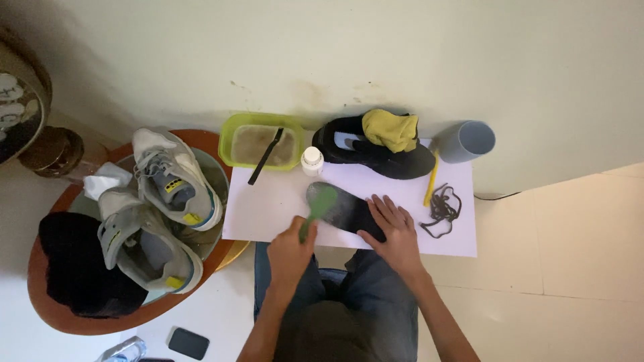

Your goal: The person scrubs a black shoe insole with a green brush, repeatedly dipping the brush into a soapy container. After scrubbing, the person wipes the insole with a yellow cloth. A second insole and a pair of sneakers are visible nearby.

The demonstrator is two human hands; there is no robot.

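Lower frame edge cuts off both forearms and the person's lap; the brush bristles are not visible, and the far end of the dark insole (347, 209) is hidden under the right hand. Mirror at the left edge is mostly out of frame, and a phone (188, 342) and a plastic bottle (124, 350) on the floor are partly cropped. Left hand (290, 249): grip closed around the handle of a green brush (318, 205), brush head resting on the near end of the insole. Right hand (394, 228): fingers flat and spread, pressing the insole down on the white sheet (268, 208) that covers the tabletop, holding nothing. Insole lies diagonally at the sheet's middle, between the 2 hands. Behind it: a small white bottle (312, 161), a green tub (262, 139) of cloudy water with a black stick across it, a black shoe (376, 153) with a yellow cloth (391, 129) stuffed in, a grey cup (465, 141) lying on its side. Dark laces (441, 210) are piled right of the right hand, with a yellow stick just above them. 2 grey sneakers (157, 208) sit in a round basin at left, beside a black cloth.
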